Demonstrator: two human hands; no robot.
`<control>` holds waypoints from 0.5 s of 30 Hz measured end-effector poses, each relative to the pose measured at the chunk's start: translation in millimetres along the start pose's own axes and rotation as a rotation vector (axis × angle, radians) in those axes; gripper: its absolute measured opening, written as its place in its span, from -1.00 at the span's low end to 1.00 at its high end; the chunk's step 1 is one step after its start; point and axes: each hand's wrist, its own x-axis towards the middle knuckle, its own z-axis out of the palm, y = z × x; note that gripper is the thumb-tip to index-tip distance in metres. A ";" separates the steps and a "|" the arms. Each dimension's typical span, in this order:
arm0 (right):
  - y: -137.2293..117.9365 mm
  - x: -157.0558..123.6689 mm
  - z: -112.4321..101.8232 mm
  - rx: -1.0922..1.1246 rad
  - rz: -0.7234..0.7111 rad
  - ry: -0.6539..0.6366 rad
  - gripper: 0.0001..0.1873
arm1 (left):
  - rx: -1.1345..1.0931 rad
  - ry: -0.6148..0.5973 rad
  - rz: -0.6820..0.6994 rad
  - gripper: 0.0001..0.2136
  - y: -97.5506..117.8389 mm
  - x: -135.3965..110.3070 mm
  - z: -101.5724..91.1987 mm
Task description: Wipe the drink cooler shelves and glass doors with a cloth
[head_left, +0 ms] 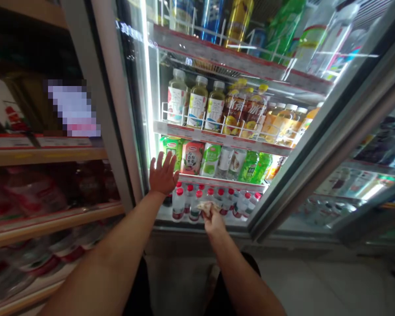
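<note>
My left hand (163,173) is raised with its fingers spread, near the left side of the cooler and in front of a green drink carton (170,145). Whether it touches the glass, I cannot tell. Lower down, my right hand (213,220) pinches a crumpled pale cloth (210,206). Behind the cloth, small water bottles with red caps (178,204) stand on the cooler's bottom shelf. A red drink carton (192,157) and a green-and-white carton (211,160) are on the shelf above them.
Higher shelves hold tea bottles (197,102) and large soda bottles (285,26). A metal door frame (303,127) slants along the right. Wooden shelves (52,155) with goods stand at left. The tiled floor (303,281) lies below.
</note>
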 end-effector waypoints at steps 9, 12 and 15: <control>27.2 -28.5 51.8 0.041 0.238 0.121 -0.80 | -0.043 0.057 0.046 -0.44 0.5 -0.6 -0.1; 36.9 -34.6 72.3 0.066 0.293 0.119 -0.89 | -0.017 0.074 0.072 -0.42 1.6 -0.3 -2.2; 46.4 -42.7 84.0 0.067 0.354 0.140 -0.88 | 0.043 0.069 0.083 -0.42 2.2 0.0 -3.9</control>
